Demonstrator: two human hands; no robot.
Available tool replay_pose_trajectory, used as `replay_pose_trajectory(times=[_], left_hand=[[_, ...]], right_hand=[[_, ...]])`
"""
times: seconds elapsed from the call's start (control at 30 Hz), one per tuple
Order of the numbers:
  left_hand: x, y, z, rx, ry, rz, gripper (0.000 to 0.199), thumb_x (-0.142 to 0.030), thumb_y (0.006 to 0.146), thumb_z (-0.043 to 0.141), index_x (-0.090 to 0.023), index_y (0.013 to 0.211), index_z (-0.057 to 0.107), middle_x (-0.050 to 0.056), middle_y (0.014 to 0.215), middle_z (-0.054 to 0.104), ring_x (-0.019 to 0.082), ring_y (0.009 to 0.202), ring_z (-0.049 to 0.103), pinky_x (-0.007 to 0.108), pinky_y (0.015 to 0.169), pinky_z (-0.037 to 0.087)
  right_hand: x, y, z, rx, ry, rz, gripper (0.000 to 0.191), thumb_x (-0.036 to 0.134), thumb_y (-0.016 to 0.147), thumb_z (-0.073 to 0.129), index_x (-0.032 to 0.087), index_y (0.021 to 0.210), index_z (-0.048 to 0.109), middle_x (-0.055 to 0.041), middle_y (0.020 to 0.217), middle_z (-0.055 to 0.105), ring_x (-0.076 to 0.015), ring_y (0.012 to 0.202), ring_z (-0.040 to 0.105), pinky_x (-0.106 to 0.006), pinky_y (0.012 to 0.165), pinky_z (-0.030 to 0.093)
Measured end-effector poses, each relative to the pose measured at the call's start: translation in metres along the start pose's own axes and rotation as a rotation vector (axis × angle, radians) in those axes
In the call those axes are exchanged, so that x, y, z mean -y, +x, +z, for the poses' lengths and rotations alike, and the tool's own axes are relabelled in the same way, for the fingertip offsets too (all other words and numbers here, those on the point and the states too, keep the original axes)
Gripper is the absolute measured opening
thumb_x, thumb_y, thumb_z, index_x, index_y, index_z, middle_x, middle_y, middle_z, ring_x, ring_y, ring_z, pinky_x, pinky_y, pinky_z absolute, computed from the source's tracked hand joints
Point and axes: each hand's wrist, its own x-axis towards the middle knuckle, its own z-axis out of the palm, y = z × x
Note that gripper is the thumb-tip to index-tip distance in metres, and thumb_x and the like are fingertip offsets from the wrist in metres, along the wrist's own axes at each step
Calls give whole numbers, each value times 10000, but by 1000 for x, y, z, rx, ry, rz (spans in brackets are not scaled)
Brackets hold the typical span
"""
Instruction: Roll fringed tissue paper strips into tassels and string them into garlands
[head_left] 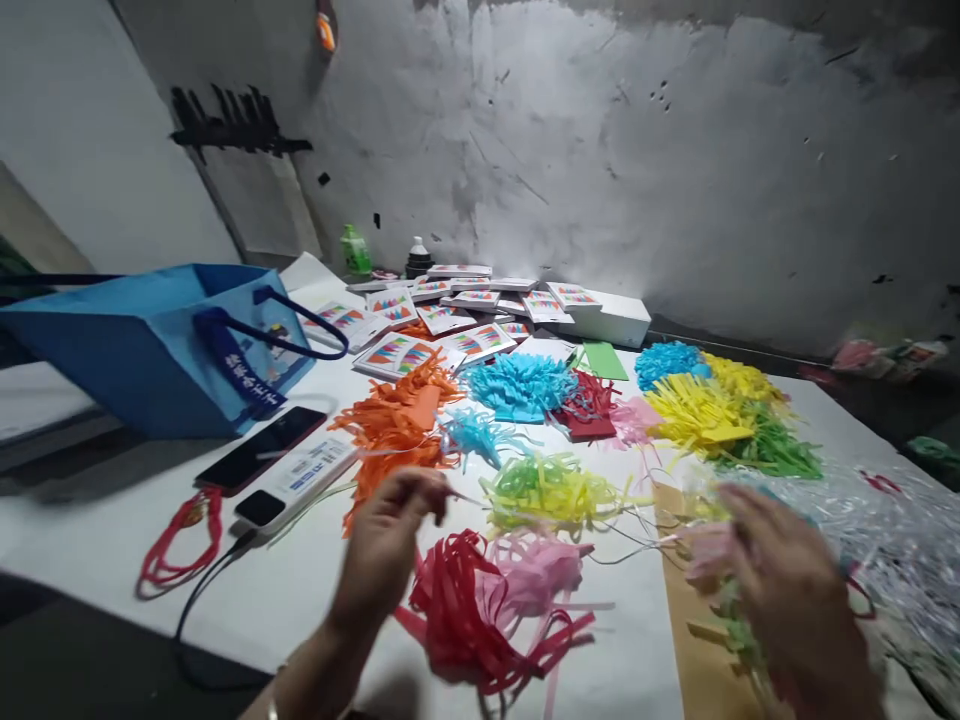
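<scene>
My left hand is closed, thumb and fingertips pinching a thin string that runs rightward over the tassels. Just below it lie a red paper tassel and a pink paper tassel, side by side. A yellow-green tassel sits between the hands. My right hand is smeared by motion over the brown paper strip. Pink tissue paper shows at its fingers; whether they grip it I cannot tell. Thin strings lead from there toward the middle.
Orange, blue and yellow fringed paper bundles lie farther back, before several printed packs. At left stand a blue bag, a phone and a white power bank. Clear plastic wrap covers the right side.
</scene>
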Motion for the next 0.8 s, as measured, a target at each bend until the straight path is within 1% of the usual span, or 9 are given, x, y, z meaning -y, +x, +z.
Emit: replay_pose_trajectory(times=[0.07, 0.13, 0.23, 0.33, 0.43, 0.5, 0.6, 0.7, 0.8], left_hand=[[7, -24, 19, 245, 92, 20, 184, -312, 877, 733, -151, 792, 709, 19, 723, 687, 150, 655, 625, 245, 620, 529], [12, -41, 30, 451, 198, 103, 156, -273, 932, 651, -161, 842, 711, 52, 780, 707, 177, 735, 658, 269, 679, 532], [17, -51, 32, 541, 309, 154, 149, -229, 952, 589, -170, 848, 680, 53, 778, 691, 171, 727, 639, 264, 676, 507], [20, -51, 25, 551, 338, 53, 185, -241, 956, 575, -175, 800, 649, 33, 744, 653, 162, 690, 603, 253, 635, 478], [23, -52, 21, 565, 296, -10, 157, -263, 955, 585, -182, 840, 656, 35, 791, 647, 170, 733, 611, 262, 674, 495], [24, -53, 21, 566, 253, -25, 134, -257, 950, 593, -198, 1043, 670, 71, 969, 669, 182, 806, 637, 284, 730, 529], [23, -53, 25, 654, 258, 12, 365, -205, 943, 588, -245, 1307, 587, 120, 1220, 637, 190, 877, 666, 313, 801, 558], [24, -52, 29, 742, 334, 128, 205, -177, 952, 561, -239, 1106, 681, 71, 981, 715, 192, 841, 681, 274, 766, 558], [28, -50, 31, 713, 401, 233, 149, -179, 960, 540, -230, 943, 679, 36, 808, 712, 175, 737, 686, 220, 671, 555]], right_hand=[[69, 12, 7, -9, 394, -67, 430, 185, 946, 510, 195, 1375, 523, -119, 1272, 653, -258, 1211, 582, -402, 1011, 453], [126, 18, 16, 28, 619, -133, 488, 168, 943, 563, 189, 1422, 469, -113, 1277, 653, -238, 1214, 579, -379, 1032, 449], [168, 16, 28, 108, 878, -116, 300, 122, 955, 544, 243, 1225, 590, -47, 1020, 730, -193, 938, 660, -354, 896, 512], [173, 8, 35, 205, 1008, -21, 206, 133, 967, 520, 246, 1091, 640, -35, 910, 726, -187, 831, 642, -320, 758, 517], [169, 1, 35, 272, 1092, 115, 165, 202, 977, 521, 242, 1020, 675, -44, 895, 719, -192, 840, 643, -299, 746, 504], [169, 0, 33, 349, 1162, 241, 169, 263, 983, 522, 234, 950, 685, -43, 862, 710, -184, 808, 649, -271, 716, 498], [170, 1, 30, 431, 1255, 393, 217, 328, 979, 522, 219, 866, 670, -36, 811, 689, -170, 752, 639, -240, 655, 480], [173, 1, 29, 389, 1218, 421, 224, 317, 960, 519, 209, 808, 643, -25, 765, 669, -155, 719, 625, -229, 643, 459], [179, -2, 32, 270, 1040, 329, 214, 257, 944, 455, 201, 810, 612, -21, 743, 651, -147, 694, 623, -233, 639, 438]])
